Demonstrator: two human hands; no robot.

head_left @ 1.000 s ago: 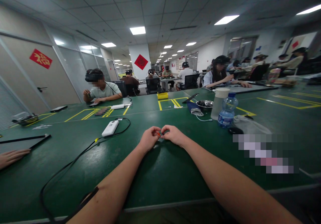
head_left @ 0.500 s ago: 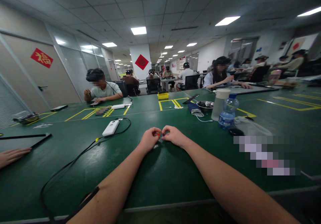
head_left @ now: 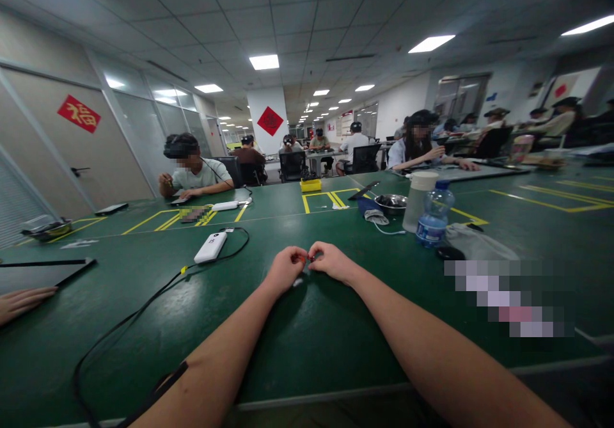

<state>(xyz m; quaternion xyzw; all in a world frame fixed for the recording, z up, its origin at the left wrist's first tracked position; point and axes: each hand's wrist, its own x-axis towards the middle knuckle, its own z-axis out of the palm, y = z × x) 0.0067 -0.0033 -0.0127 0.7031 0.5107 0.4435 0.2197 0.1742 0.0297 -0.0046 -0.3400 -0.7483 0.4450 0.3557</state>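
Over the middle of the green table (head_left: 330, 325), my two hands nearly meet at the fingertips. My left hand (head_left: 286, 267) pinches a small orange-red piece (head_left: 301, 259), mostly covered by the fingers, so its kind cannot be made out. My right hand (head_left: 330, 263) is closed in a pinch close beside it; a tiny dark red bit (head_left: 311, 259) shows at its fingertips, too small to name. Below my left hand, a small white scrap (head_left: 298, 282) lies on the table.
A white power bank (head_left: 211, 247) with a black cable lies to the left. On the right stand a blue-capped water bottle (head_left: 434, 217), a pale tumbler (head_left: 418, 204) and a metal bowl (head_left: 392, 204). Co-workers sit across the table; another person's hand (head_left: 23, 303) rests at far left.
My fingertips have come slightly closer together, and a dark red bit now shows at the right ones. The orange-red piece stays in my left hand. The view has shifted slightly.
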